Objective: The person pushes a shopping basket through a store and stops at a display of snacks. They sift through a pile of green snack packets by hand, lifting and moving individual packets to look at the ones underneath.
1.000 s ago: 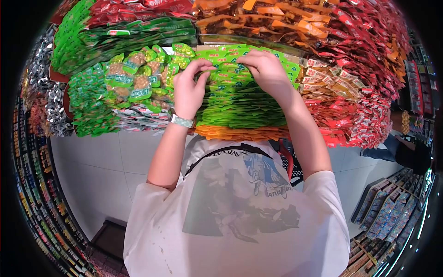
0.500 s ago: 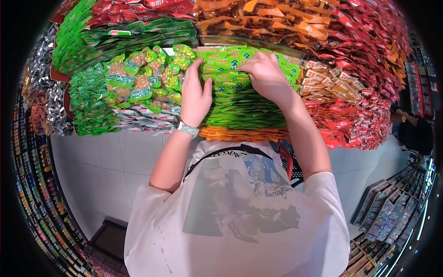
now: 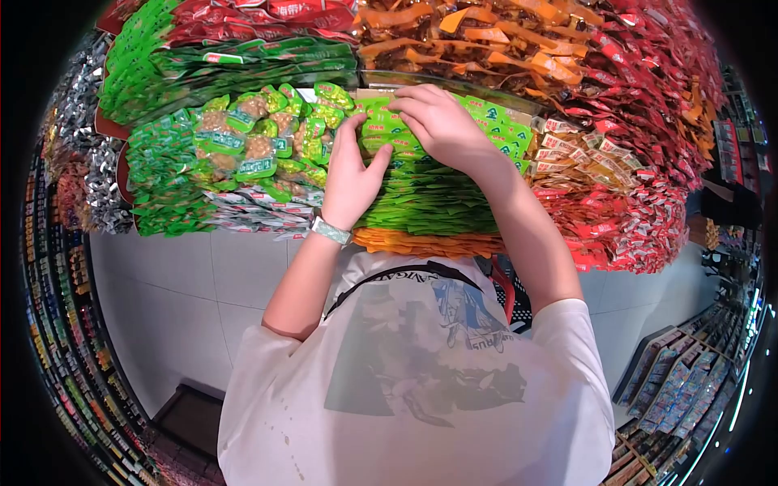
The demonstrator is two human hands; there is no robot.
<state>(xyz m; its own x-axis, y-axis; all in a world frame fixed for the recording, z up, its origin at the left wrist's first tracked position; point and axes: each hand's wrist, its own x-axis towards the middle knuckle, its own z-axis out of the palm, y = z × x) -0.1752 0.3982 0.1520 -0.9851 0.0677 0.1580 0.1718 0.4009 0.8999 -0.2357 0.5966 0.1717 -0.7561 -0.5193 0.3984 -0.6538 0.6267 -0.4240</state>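
Observation:
Bright green flat packets (image 3: 438,190) lie in dense overlapping rows in front of me. At the left edge of these rows rests my left hand (image 3: 354,174), thumb apart from the fingers, with nothing seen held. My right hand (image 3: 438,121) is over the back left part of the same packets, fingers stretched out and bent slightly down, touching or just above them; its fingertips are near my left hand's. Clear-windowed green packs with brown contents (image 3: 258,146) sit left of my left hand. Small red-and-white packets (image 3: 567,154) lie to the right.
Orange packets (image 3: 478,40) fill the section behind a low divider, with red packets (image 3: 648,105) at the right. Dark green packets (image 3: 267,69) lie at the back left. An orange row (image 3: 429,241) borders the front edge. A dark box (image 3: 190,417) stands on the floor.
My right hand has moved left over the green packets, toward my left hand. My left hand has shifted slightly to the right. The view has moved a little.

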